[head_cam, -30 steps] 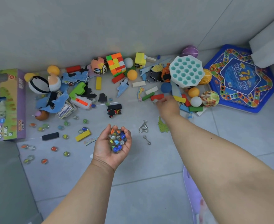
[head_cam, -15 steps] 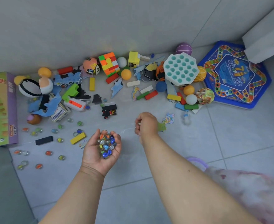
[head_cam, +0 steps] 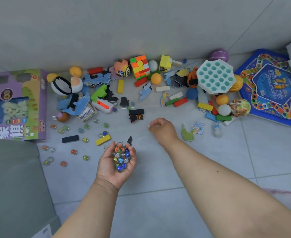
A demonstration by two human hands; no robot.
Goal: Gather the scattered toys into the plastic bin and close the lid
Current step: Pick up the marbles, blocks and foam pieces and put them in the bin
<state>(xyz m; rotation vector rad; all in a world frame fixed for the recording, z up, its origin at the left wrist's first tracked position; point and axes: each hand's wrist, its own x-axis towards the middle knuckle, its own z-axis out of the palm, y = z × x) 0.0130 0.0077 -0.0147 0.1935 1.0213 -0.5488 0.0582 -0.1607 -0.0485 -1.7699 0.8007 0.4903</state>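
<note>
We see the left hand (head_cam: pixel 116 162) palm up, cupping a heap of coloured glass marbles (head_cam: pixel 121 158). The right hand (head_cam: pixel 162 129) hovers with fingers curled, pinching a small pale object we cannot identify. Mixed plastic toys (head_cam: pixel 141 86) crowd the grey tiled floor (head_cam: pixel 158 212) along the wall; loose marbles (head_cam: pixel 72 151) lie leftward. Near floor lies open.

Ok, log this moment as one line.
left hand: cupping marbles | right hand: fingers curled over floor, contents unclear | loose marbles: floor, left | bin: not visible
</note>
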